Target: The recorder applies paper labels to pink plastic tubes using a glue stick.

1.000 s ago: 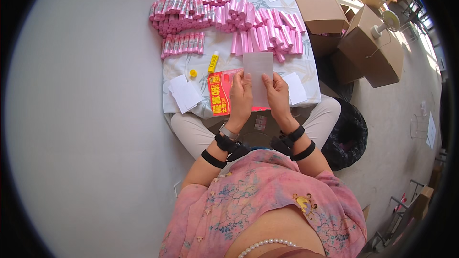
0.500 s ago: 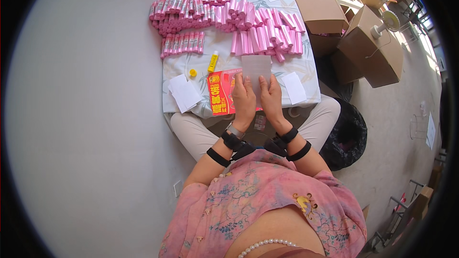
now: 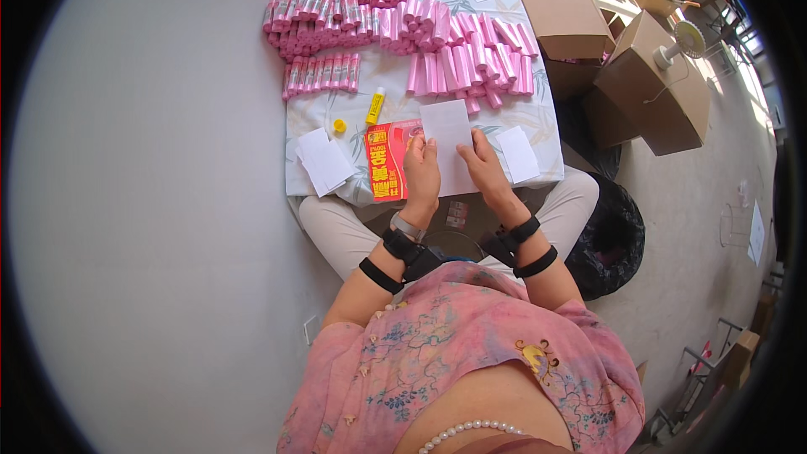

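- My left hand (image 3: 422,170) lies flat, fingers almost straight, pressing on the white paper sheet (image 3: 447,139) where it overlaps the red printed card (image 3: 387,160); it grips nothing, it only pins the sheet down.
- My right hand (image 3: 483,164) rests on the same sheet from the other side, fingers slightly curled, fingertips on the paper; I cannot tell whether the thumb has the edge pinched.
- The sheet lies at the near middle of the table, its far end reaching toward the pink rolls (image 3: 403,29).
- To do this well, I judge both palms should bear evenly so the sheet cannot skew, with its edges kept square to the card beneath.
- A yellow glue stick (image 3: 375,106) and its yellow cap (image 3: 339,126) lie just left of the work, near my left hand.
- Small white slips sit on either side: a stack on the left (image 3: 324,160), one on the right (image 3: 518,154).
- The table wears a pale leaf-patterned cloth (image 3: 538,118); the rolls crowd its far half in rows and a loose heap.
- Brown cardboard boxes (image 3: 605,42) stand to the right, a small white fan (image 3: 683,40) on one of them.
- A black bag (image 3: 614,235) sits on the grey floor by my right knee.
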`<control>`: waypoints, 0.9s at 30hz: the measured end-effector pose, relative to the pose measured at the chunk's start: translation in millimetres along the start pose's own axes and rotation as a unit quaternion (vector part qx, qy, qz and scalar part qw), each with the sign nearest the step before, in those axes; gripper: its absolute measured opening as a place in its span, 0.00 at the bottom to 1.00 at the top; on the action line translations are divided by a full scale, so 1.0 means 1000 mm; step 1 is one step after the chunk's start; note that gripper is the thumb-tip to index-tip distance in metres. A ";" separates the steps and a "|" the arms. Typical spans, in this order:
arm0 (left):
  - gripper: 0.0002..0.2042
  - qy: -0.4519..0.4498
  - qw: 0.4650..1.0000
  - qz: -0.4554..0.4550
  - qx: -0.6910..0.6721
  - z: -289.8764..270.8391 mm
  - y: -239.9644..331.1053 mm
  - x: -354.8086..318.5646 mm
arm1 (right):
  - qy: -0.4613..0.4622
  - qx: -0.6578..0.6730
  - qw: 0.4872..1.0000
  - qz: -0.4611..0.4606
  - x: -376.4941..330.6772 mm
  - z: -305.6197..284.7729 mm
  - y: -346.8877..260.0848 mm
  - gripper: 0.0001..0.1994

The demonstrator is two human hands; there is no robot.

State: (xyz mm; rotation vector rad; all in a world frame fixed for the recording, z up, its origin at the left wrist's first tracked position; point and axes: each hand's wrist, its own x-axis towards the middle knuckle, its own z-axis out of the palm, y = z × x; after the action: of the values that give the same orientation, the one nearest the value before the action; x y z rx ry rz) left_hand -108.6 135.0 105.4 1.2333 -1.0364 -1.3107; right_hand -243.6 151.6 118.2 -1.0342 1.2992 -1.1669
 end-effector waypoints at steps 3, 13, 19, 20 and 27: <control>0.09 -0.014 0.997 -0.044 -0.064 0.009 0.007 -0.004 | -0.028 0.014 0.999 0.006 0.004 -0.012 0.014 0.19; 0.09 0.023 0.998 0.035 0.043 0.015 0.002 -0.007 | 0.012 -0.017 0.998 -0.055 0.003 0.000 0.025 0.23; 0.09 0.021 1.000 0.004 0.018 0.014 -0.024 -0.010 | 0.026 -0.058 0.995 -0.072 -0.008 0.004 0.037 0.22; 0.10 0.017 1.000 -0.010 0.022 0.014 -0.029 -0.010 | 0.038 -0.053 0.996 -0.065 -0.009 0.004 0.044 0.21; 0.20 -0.040 0.991 -0.116 0.045 -0.014 -0.068 -0.008 | 0.138 -0.472 0.841 -0.225 0.017 -0.058 0.094 0.11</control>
State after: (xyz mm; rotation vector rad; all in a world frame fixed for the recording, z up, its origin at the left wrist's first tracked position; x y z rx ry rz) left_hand -102.5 151.6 38.0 1.4138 -1.0413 -1.5157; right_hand -298.7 153.5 20.5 -2.0296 2.0138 -1.0106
